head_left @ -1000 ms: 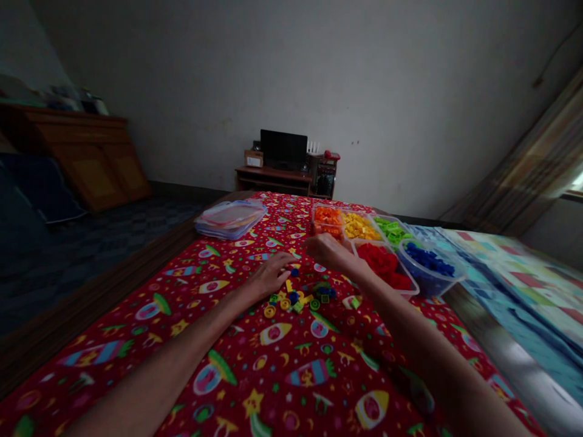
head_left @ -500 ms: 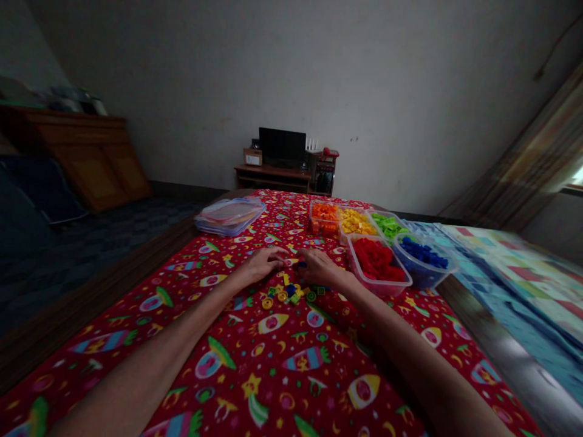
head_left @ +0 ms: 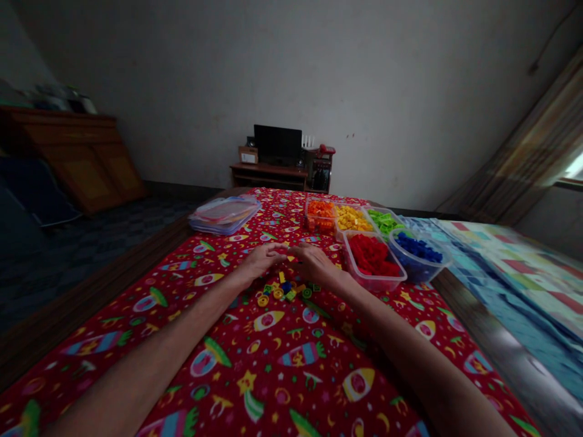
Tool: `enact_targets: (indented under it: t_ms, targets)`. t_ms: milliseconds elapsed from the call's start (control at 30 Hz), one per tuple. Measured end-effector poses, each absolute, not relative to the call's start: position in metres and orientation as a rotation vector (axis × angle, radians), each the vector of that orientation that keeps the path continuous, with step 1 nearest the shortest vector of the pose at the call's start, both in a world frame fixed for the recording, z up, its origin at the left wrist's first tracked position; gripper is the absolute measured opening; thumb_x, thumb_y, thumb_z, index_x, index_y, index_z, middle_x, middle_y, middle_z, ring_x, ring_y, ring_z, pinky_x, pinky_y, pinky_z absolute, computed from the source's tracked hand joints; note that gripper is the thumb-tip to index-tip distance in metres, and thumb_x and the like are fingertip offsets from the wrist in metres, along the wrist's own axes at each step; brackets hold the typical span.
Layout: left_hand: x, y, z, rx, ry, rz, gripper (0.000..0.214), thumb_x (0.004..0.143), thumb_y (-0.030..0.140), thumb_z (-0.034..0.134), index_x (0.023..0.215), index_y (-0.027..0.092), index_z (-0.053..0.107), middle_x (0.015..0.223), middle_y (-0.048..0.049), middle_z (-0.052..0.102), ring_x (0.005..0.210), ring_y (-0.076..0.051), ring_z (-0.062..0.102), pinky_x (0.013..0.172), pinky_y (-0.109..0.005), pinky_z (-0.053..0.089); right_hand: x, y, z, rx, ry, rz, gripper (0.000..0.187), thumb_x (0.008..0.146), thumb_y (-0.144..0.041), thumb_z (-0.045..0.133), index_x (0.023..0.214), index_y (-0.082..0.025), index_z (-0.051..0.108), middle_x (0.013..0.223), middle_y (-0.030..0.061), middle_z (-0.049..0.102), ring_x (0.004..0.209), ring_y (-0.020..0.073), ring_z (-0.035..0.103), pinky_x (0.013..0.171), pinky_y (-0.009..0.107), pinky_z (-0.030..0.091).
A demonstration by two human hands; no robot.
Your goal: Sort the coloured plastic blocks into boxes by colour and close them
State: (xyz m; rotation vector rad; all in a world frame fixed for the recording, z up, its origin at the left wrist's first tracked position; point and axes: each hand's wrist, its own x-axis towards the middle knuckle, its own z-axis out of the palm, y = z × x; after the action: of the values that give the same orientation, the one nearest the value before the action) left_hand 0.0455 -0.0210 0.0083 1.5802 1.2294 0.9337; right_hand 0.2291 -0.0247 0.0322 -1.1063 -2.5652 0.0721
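Note:
My left hand (head_left: 263,261) and my right hand (head_left: 315,263) meet at the fingertips above the tablecloth. The fingers of both are bent and closed in a pinch. Whatever sits between them is too small and hidden to name, though a speck of yellow and a dark blue bit show beneath the right fingers. Just on the near side of the hands lies a small heap of toy building pieces (head_left: 286,287), yellow, blue and green. Among them are round wheel-like pieces, a yellow one (head_left: 263,300) and a green one (head_left: 306,293).
Right of my hands stand clear plastic tubs of red (head_left: 371,255), blue (head_left: 416,247), orange (head_left: 321,209), yellow (head_left: 351,218) and green (head_left: 383,221) pieces. Stacked lids (head_left: 225,213) lie at the far left of the red patterned tablecloth (head_left: 273,364). A bed (head_left: 505,261) adjoins the right side.
My two hands have come together, so their fingertips now touch or overlap where a gap showed before. The whole view has shifted slightly.

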Motion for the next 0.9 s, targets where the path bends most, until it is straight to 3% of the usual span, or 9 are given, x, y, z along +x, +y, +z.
enact_targets:
  t_ms: [167,433,567,733,900]
  targets:
    - [0.056,-0.027,0.017,1.578,1.206,0.989,0.059,0.066,0.047,0.065,0.115,0.014,0.059,0.081,-0.0046,0.071,0.075,-0.020,0.065,0.064,-0.027,0.048,0.234,-0.023,0.051,-1.056,-2.529,0.002,0.020,0.088,-0.019,0.049,0.090,-0.012,0.067,0.081,0.0074,0.063,0.068,0.0114,0.049,0.061,0.022,0.032]
    - [0.051,-0.025,0.023,2.072,1.344,0.804,0.035,0.071,0.041,0.058,0.094,0.017,0.068,0.091,-0.0055,0.072,0.080,-0.021,0.065,0.070,-0.029,0.051,0.320,-0.019,0.108,-1.473,-2.327,-0.070,0.019,0.078,-0.013,0.052,0.081,-0.013,0.071,0.068,0.0031,0.063,0.059,0.0088,0.047,0.056,0.022,0.030]
    - [0.054,-0.031,0.029,2.254,1.366,0.621,0.032,0.074,0.034,0.053,0.097,0.019,0.070,0.093,-0.0042,0.073,0.081,-0.020,0.066,0.071,-0.027,0.050,0.356,-0.017,0.113,-1.707,-2.274,-0.034,0.020,0.076,-0.016,0.056,0.087,-0.014,0.072,0.079,0.0053,0.068,0.069,0.0124,0.057,0.062,0.022,0.039]
    - [0.038,-0.027,0.044,2.324,1.352,0.500,0.035,0.074,0.034,0.053,0.102,0.022,0.069,0.099,-0.0029,0.072,0.088,-0.020,0.066,0.076,-0.026,0.049,0.377,-0.015,0.116,-1.862,-2.215,-0.113,0.036,0.081,-0.027,0.058,0.114,-0.015,0.064,0.099,0.0096,0.068,0.087,0.0168,0.061,0.077,0.026,0.045]
    - [0.016,-0.028,0.053,2.327,1.352,0.186,0.045,0.067,0.038,0.062,0.110,0.023,0.065,0.102,-0.0038,0.071,0.089,-0.022,0.065,0.075,-0.026,0.049,0.369,-0.021,0.126,-1.788,-2.172,-0.197,0.029,0.085,-0.028,0.053,0.106,-0.017,0.068,0.100,0.0105,0.069,0.092,0.0193,0.062,0.078,0.028,0.046]
